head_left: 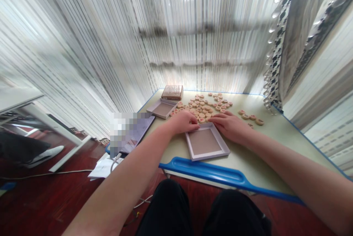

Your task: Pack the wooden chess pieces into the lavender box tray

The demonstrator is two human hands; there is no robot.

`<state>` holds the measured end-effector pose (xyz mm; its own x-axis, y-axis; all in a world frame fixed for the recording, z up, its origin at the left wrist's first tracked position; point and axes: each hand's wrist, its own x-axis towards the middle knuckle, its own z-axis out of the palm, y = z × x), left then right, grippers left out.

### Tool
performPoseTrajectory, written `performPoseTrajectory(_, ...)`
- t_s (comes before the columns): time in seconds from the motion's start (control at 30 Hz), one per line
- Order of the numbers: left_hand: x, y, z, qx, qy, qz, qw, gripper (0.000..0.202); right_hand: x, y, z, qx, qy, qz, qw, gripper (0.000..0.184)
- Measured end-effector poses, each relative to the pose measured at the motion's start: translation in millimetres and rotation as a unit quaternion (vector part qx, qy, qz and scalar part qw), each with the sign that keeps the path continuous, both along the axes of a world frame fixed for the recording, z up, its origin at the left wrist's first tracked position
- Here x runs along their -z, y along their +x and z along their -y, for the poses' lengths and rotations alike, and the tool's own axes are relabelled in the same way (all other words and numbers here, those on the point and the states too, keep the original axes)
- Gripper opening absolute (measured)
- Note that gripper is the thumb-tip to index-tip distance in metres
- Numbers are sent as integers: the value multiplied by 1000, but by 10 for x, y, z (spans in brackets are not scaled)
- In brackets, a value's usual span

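Our left hand point(184, 122) curls, our right hand point(229, 125) stretches — both at the near tray point(205, 142), beside the discs point(202, 115); we can't tell their grip. This and the farther tray point(162, 109) show bare bottoms.

Most disc markings point(202, 120) illegibly small

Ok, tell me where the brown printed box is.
In the head view, the brown printed box lies near the far left corner of the table, just beyond the left-hand open tray.

Blue-edged table point(248, 165) with round pieces point(202, 120), shallow trays point(206, 143), box point(172, 91), device point(138, 133).
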<state>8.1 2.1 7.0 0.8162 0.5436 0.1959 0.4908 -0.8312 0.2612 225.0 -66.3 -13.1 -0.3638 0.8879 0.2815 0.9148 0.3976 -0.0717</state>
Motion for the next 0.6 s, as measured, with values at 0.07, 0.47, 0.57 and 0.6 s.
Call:
performPoseTrajectory(0.07,25,-2,-6,-3,-9,8,1000,22,-3,13,-6,17,4,2,1000,39)
performPoseTrajectory(0.47,-241,320,-178,-43,187,71,979,33,-61,18,-33,52,18,-40,998,32)
performPoseTrajectory(0.57,-153,325,-245,-55,143,74,985,26,-53,47,-69,48,16,-50,997,30)
performPoseTrajectory(0.6,-108,317,-244,-43,128,48,990,25,-50,59,-80,45,14,-53,997,30)
